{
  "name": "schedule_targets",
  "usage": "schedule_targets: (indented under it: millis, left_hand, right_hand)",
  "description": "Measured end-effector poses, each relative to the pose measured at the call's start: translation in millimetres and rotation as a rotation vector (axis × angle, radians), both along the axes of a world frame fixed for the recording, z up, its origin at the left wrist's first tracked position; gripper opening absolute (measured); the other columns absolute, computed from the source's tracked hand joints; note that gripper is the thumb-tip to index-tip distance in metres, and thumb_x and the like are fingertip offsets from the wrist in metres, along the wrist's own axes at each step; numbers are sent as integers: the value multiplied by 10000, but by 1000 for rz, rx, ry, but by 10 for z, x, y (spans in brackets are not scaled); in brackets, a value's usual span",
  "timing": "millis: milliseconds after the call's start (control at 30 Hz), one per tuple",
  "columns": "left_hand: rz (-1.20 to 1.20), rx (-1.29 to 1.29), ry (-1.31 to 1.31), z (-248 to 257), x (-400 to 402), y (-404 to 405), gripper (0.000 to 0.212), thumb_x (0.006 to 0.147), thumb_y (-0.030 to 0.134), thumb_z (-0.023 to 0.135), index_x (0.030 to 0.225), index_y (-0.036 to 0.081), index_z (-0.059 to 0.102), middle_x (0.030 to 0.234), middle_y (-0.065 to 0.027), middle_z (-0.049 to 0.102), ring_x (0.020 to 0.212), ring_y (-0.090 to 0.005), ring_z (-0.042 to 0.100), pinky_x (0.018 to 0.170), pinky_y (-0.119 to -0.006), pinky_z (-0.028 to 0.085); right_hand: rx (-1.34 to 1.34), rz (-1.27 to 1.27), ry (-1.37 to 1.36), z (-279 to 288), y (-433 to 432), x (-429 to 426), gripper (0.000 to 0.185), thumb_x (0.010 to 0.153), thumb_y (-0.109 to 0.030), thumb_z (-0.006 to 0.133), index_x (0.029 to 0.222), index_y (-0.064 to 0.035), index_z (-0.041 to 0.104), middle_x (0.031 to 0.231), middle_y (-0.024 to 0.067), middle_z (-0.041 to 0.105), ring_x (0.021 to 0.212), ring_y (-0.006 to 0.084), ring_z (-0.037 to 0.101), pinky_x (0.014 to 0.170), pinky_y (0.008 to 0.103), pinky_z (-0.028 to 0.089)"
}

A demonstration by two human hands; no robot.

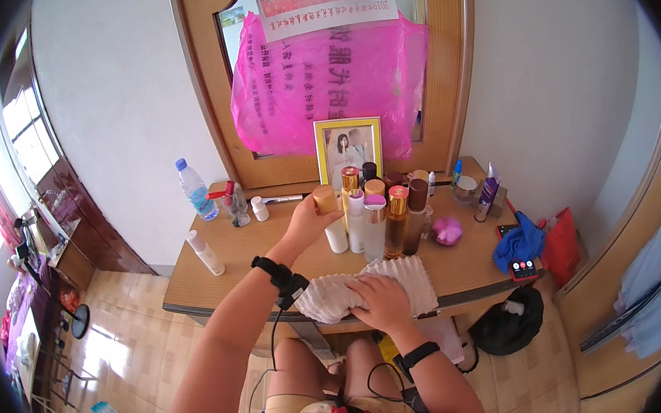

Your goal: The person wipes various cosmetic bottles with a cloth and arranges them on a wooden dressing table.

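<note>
My left hand grips the gold cap of a white cosmetic bottle, which stands at the left end of a cluster of bottles. My right hand rests with spread fingers on a crumpled, ribbed white cloth at the desk's front edge. Close behind the cloth are a clear bottle with a pink cap, an amber bottle with a red and gold cap and a brown-capped bottle. Another white bottle stands apart at the left of the wooden desk.
A water bottle, a glass jar and a small white bottle stand at the back left. A framed photo leans behind the cluster. To the right are a pink wrapped item, a purple tube, a blue cloth and a phone.
</note>
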State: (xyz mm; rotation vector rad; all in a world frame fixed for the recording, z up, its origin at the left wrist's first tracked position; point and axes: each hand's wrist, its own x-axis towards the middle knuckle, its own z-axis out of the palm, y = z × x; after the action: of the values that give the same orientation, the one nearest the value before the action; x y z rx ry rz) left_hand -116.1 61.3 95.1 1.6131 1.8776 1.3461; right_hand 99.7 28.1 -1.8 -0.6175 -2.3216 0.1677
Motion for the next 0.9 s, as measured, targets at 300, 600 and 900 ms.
schedule_targets:
  millis: [300, 600, 900]
  left_hand:
    - [-38, -71, -157, -103, -548, -833, 427, 773, 200, 726, 1087, -8, 524, 934, -66, 598, 830, -128, 563, 713, -273, 471]
    - [-86, 20, -306, -642, -240, -816, 461, 805, 113, 676, 1186, -3, 442, 1053, -75, 581, 958, -138, 548, 835, -280, 447]
    - [-243, 67, -462, -908, -231, -832, 461, 826, 125, 627, 1221, -11, 431, 1093, -112, 572, 1020, -187, 545, 841, -312, 443]
  right_hand:
    - [-164, 45, 144, -23, 17, 20, 386, 717, -352, 682, 1014, -111, 634, 950, 56, 637, 878, 235, 593, 785, 352, 465]
    - [-1014, 377, 674, 770, 134, -206, 365, 917, -220, 535, 1234, -49, 473, 929, 21, 592, 840, 114, 545, 720, 267, 457]
    - [-92, 303, 222, 1242, 17, -1255, 401, 765, -144, 660, 1133, -33, 547, 1119, 73, 557, 1026, 251, 539, 878, 328, 433]
